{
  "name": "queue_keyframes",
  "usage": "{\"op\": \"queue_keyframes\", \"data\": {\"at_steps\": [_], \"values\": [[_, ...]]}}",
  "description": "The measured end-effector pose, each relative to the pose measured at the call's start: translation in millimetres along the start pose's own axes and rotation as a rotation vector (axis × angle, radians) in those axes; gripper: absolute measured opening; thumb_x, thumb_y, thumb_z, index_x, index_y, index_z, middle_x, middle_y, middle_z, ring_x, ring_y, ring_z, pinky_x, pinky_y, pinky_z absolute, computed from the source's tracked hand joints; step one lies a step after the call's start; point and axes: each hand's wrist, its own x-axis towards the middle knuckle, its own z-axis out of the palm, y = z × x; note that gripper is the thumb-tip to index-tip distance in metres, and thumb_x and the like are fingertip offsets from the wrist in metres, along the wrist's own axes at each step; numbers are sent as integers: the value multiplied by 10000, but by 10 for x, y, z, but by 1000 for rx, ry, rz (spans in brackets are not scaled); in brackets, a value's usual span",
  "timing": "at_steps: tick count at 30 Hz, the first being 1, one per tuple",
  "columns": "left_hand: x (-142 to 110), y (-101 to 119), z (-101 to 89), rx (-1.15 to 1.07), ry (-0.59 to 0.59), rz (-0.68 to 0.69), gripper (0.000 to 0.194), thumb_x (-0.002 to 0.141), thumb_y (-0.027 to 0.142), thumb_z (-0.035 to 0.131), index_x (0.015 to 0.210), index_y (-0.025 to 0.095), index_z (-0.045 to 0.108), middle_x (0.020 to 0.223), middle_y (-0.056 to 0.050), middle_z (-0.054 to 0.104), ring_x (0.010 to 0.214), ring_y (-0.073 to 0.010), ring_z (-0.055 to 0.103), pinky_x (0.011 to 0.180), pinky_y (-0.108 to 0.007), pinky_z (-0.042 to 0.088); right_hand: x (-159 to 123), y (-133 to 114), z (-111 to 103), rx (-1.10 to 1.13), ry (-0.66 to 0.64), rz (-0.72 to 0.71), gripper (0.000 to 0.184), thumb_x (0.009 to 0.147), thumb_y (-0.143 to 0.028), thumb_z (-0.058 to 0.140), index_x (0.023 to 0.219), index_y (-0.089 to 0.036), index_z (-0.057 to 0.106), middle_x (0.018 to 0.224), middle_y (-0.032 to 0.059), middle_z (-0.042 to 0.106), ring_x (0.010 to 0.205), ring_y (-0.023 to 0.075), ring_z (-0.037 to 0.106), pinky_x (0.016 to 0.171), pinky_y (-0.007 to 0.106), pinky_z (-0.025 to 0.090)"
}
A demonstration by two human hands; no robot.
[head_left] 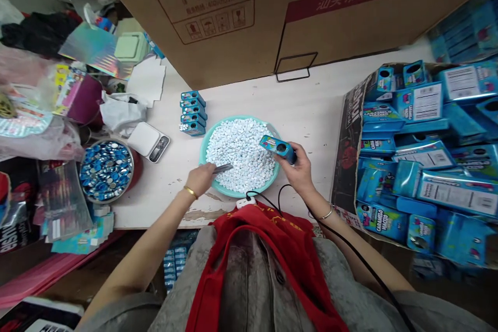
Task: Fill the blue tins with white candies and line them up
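Observation:
A round turquoise basin [202, 151] full of small white candies [243, 148] stands on the table in front of me. My left hand [201, 178], at the basin's left rim, is closed on a metal scoop [223, 168] whose end reaches over the candies. Over the basin's right side, my right hand [299, 168] grips a small blue candy box [277, 147], tilted, with a dark round hole in its face. Left of the basin, several similar blue boxes [192, 112] stand in a row; white candies show in the nearest one.
A big carton [233, 57] walls off the back. To the right, an open carton [347, 140] holds many blue boxes. On the left are a white scale [149, 141] and a pot [136, 168] of shiny blue-and-silver caps. A black cable [352, 244] crosses my right arm.

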Motion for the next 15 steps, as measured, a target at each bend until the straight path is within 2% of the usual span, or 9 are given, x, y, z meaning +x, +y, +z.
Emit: {"op": "queue_keyframes", "data": {"at_steps": [3,6,8,11,15], "values": [[306,311,395,-189,77,-12,239,939,222,464,1154,194,566,1192,-101,635,1083,-242,615,834,-325,475,18,25,-17,23,29,45,368,770,-388,735,1060,-226,577,981,19,613,905,189,595,840,345,497],[538,544,534,-263,107,-11,301,907,164,468,1192,198,557,1196,-100,632,1102,-242,608,871,-335,478,18,28,10,52,29,72,370,765,-383,737,1057,-225,575,961,11,611,880,180,591,830,338,497],[583,552,543,-284,113,-10,330,893,168,488,1214,209,551,1193,-90,637,1096,-238,611,884,-333,480,12,33,25,63,30,77,376,761,-383,738,1061,-225,574,970,12,613,885,180,592,832,337,499],[489,402,482,-317,122,13,351,893,216,511,1243,213,541,1171,-71,653,1051,-218,624,895,-319,481,3,54,20,61,26,74,383,758,-382,741,1065,-225,576,985,16,620,897,183,596,837,338,500],[231,181,248,-393,179,112,301,894,260,519,1183,188,567,1095,-66,673,944,-185,638,855,-291,488,-2,71,-28,7,20,44,374,763,-375,740,1069,-227,583,1004,25,622,931,197,601,847,347,499]]}}
